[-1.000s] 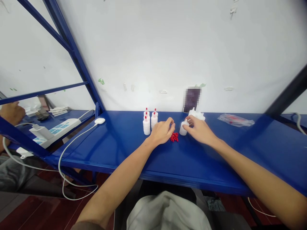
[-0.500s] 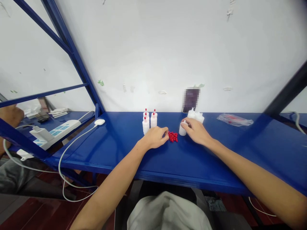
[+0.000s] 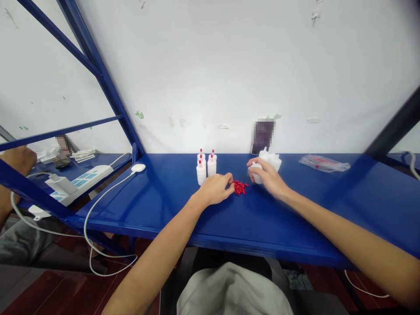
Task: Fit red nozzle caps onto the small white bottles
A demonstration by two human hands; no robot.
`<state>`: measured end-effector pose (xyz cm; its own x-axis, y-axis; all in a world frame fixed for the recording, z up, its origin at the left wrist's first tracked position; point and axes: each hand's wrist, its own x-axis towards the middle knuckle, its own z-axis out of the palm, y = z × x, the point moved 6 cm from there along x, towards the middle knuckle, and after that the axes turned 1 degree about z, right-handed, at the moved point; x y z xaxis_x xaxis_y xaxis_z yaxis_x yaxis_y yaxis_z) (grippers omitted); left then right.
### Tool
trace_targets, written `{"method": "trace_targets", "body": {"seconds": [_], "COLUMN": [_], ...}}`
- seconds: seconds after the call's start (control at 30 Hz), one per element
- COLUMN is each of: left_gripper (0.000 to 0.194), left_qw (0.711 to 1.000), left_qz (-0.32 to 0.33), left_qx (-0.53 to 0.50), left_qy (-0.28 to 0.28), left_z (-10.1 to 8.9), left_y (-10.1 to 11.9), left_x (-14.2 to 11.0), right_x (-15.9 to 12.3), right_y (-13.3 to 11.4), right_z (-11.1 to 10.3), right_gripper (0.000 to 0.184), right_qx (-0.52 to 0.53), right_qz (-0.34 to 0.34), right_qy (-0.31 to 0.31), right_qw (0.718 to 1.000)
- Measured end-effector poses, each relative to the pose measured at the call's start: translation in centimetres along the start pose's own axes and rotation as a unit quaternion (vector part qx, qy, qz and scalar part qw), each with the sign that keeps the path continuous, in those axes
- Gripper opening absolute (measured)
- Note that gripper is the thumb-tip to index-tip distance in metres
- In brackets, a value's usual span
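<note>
My right hand (image 3: pixel 269 178) is closed around a small white bottle (image 3: pixel 257 173) with no cap, lifted a little off the blue shelf (image 3: pixel 164 192). My left hand (image 3: pixel 215 188) rests on the shelf, fingertips pinched at the left edge of a small pile of red caps (image 3: pixel 240 187); what it pinches is too small to make out. Several capped white bottles with red tips (image 3: pixel 205 167) stand just behind the left hand. A few uncapped white bottles (image 3: pixel 271 158) stand behind the right hand.
A clear plastic bag (image 3: pixel 324 163) lies at the back right. A white cable with a puck (image 3: pixel 138 167) and a power strip (image 3: pixel 78 180) sit to the left. Blue frame bars (image 3: pixel 98 70) rise on the left. Another person's hand (image 3: pixel 15 160) shows at far left.
My right hand has picked the uncapped bottle up from the shelf. My left hand has drawn back from over the red caps to their left edge and pinched.
</note>
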<state>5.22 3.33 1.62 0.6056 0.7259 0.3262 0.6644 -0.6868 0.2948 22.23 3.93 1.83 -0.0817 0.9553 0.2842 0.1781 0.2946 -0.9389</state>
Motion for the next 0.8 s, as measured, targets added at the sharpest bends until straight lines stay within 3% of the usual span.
{"method": "trace_targets", "body": {"seconds": [0.07, 0.1, 0.2, 0.27, 0.37, 0.5, 0.63, 0.8], "left_gripper": [0.017, 0.020, 0.027, 0.033, 0.039, 0.040, 0.039, 0.034], "left_qw": [0.987, 0.968, 0.873, 0.827, 0.793, 0.773, 0.766, 0.826], "left_qz": [-0.026, -0.035, -0.041, -0.035, -0.029, -0.029, -0.030, -0.014], "left_qx": [-0.129, -0.211, -0.429, -0.511, -0.580, -0.618, -0.627, -0.548], "left_qy": [0.088, 0.134, 0.229, 0.231, 0.187, 0.143, 0.138, 0.130], "left_z": [-0.9, -1.2, -1.2, -0.6, 0.6, 1.2, 1.0, 0.8], "left_y": [0.1, 0.2, 0.8, 1.6, 2.6, 3.2, 3.4, 4.0], "left_x": [0.4, 0.6, 1.3, 1.8, 2.3, 2.1, 1.9, 1.4], "right_x": [-0.3, -0.5, -1.3, -1.7, -2.0, -2.3, -2.7, -2.4], "right_y": [-1.0, -1.4, -2.0, -1.9, -1.3, -1.0, -1.3, -1.5], "right_z": [-0.3, -0.2, 1.2, 2.5, 3.7, 4.1, 4.2, 3.9], "right_gripper": [0.021, 0.021, 0.021, 0.019, 0.017, 0.019, 0.034, 0.046], "right_qx": [0.035, 0.043, 0.043, 0.060, 0.159, 0.264, 0.275, 0.209], "right_qz": [-0.016, -0.025, -0.039, -0.030, 0.024, 0.105, 0.148, 0.125], "right_qy": [0.021, 0.022, -0.026, -0.068, -0.085, -0.107, -0.127, -0.114], "right_qw": [0.999, 0.999, 0.998, 0.995, 0.983, 0.953, 0.941, 0.963]}}
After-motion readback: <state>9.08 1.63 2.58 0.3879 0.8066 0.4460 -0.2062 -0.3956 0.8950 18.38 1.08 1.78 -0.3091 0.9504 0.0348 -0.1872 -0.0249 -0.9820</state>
